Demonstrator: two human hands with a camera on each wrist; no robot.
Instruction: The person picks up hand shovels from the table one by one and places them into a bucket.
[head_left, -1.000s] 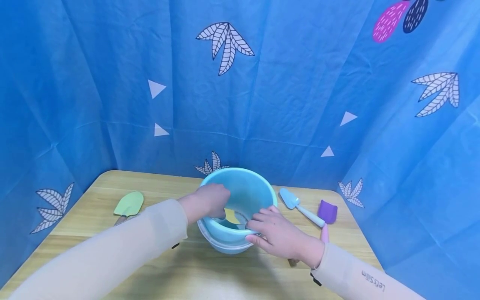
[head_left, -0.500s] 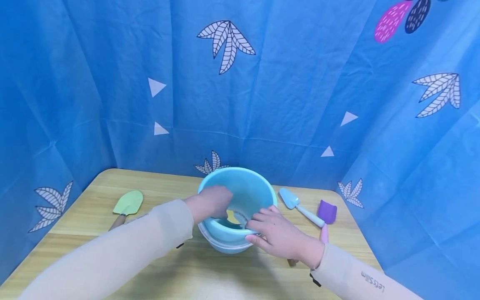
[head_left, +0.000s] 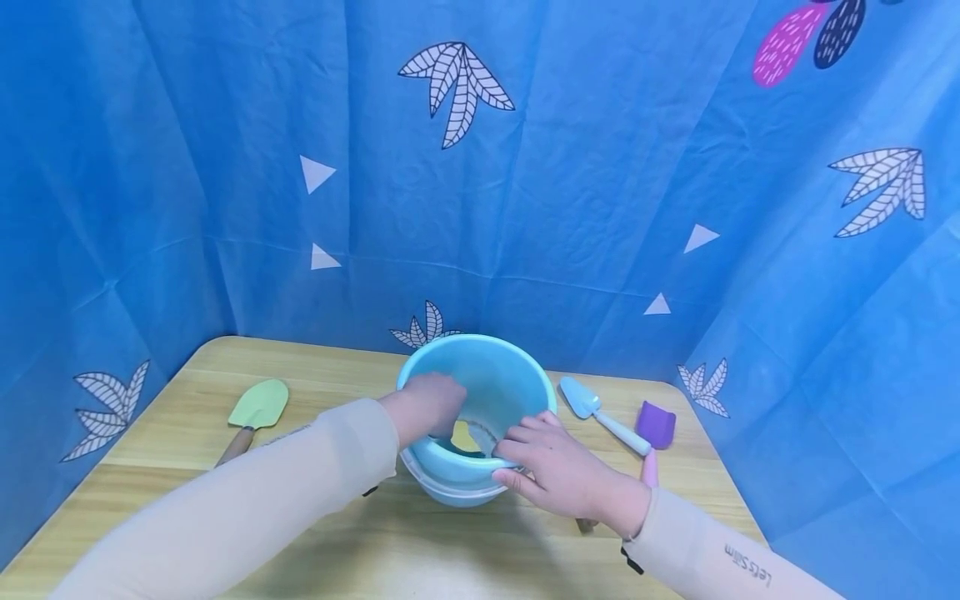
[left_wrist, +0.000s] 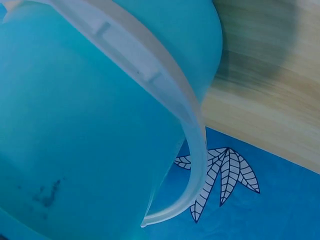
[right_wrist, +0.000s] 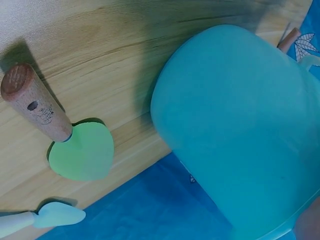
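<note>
A light blue plastic bucket (head_left: 517, 387) stands at the middle of the table, its mouth facing me. My left hand (head_left: 429, 404) reaches over the left rim into it; the fingers are hidden, and whether they hold anything does not show. Beside that hand, a yellow patch (head_left: 466, 436) and a dark strip are visible inside. With fingers over the near right rim and thumb outside, my right hand (head_left: 558, 468) grips the bucket. The left wrist view shows the pale bucket handle (left_wrist: 198, 155) hanging against the side; dark smudges mark the wall there.
Left of the bucket lies a green trowel (head_left: 259, 403) with a wooden handle. To the right are a light blue trowel (head_left: 581, 397) and a purple shovel (head_left: 656, 425) with a pink handle. Another green trowel (right_wrist: 84, 152) shows in the right wrist view. A blue curtain (head_left: 480, 208) encloses the table.
My left hand and forearm have shifted slightly right, further into the bucket, uncovering more of the left trowel's wooden handle. The right hand keeps its grip on the rim.
</note>
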